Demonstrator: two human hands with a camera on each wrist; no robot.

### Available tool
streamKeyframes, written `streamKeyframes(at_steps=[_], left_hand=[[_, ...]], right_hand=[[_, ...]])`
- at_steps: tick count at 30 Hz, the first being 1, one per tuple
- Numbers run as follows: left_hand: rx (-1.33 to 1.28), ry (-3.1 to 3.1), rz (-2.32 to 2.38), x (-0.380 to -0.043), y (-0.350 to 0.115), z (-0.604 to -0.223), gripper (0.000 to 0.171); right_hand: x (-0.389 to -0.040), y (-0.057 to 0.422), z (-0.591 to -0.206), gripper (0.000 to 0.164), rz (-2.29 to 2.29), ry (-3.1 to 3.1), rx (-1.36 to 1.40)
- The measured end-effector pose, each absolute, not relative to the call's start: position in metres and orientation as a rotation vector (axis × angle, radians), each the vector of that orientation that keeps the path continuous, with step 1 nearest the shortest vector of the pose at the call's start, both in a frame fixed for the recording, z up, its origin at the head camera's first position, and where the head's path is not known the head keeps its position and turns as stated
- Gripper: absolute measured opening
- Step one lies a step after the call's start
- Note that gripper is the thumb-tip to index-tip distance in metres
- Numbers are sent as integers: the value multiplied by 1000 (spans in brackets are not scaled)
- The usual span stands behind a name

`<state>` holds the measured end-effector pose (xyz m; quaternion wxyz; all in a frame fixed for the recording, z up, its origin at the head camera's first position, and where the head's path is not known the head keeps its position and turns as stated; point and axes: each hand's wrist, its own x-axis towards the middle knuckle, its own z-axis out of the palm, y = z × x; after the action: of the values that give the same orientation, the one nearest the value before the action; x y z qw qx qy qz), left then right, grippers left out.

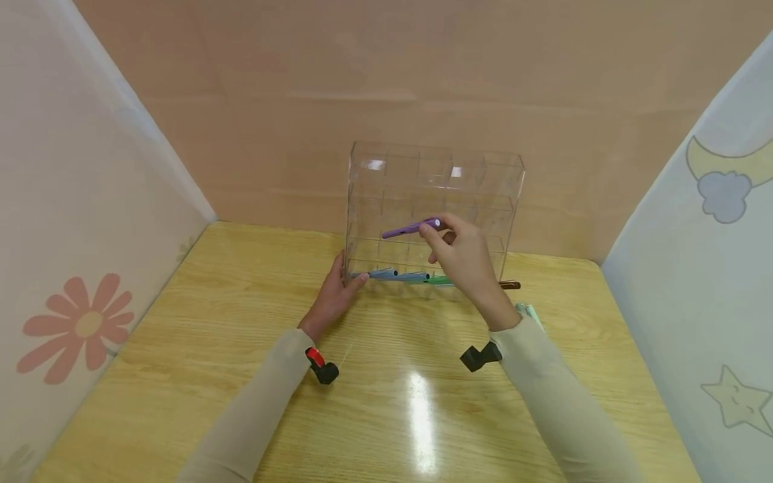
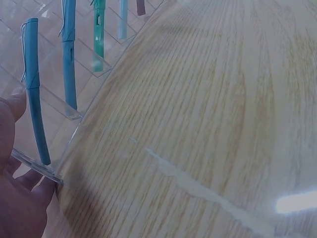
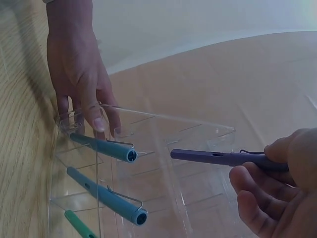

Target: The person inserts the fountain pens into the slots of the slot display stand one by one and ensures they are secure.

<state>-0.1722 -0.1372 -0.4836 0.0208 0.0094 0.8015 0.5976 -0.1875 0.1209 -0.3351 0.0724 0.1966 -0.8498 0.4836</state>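
Observation:
A clear acrylic rack (image 1: 348, 201) with several compartments stands upright on the table. My left hand (image 1: 332, 295) grips its lower left corner, thumb in front and fingers around the side. My right hand (image 1: 468, 258) pinches a purple pen (image 1: 401, 231) with a clip, holding it in front of the rack's middle rows. In the right wrist view, the purple pen (image 3: 203, 156) points toward the rack. Along the bottom row, a blue pen (image 2: 32, 89), another blue pen (image 2: 69, 54) and a green pen (image 2: 99, 34) stick out of separate compartments. Further along are a pale blue pen (image 2: 123, 20) and a dark reddish-brown pen (image 1: 510, 285).
Pale green pens (image 1: 531, 312) lie on the wooden table (image 1: 386, 402) right of the rack, partly hidden by my right wrist. An orange-pink backdrop (image 1: 272, 134) rises close behind the rack. Patterned white panels (image 1: 725, 282) border both sides.

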Motion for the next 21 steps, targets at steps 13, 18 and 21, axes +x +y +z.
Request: streamKeyframes(at_steps=[13,18,21], left_hand=[[28,2463,1875,-171,-140,-486,83],[26,2470,1871,-171,-140,-485,84],[30,2472,1867,-171,-139,-485,83]], right_hand=[[-197,103,-340,27,1435,-2651,608],[-201,99,-342,28,1387,-2703,618],[-204,96,-344,29,1352,-2746,625]])
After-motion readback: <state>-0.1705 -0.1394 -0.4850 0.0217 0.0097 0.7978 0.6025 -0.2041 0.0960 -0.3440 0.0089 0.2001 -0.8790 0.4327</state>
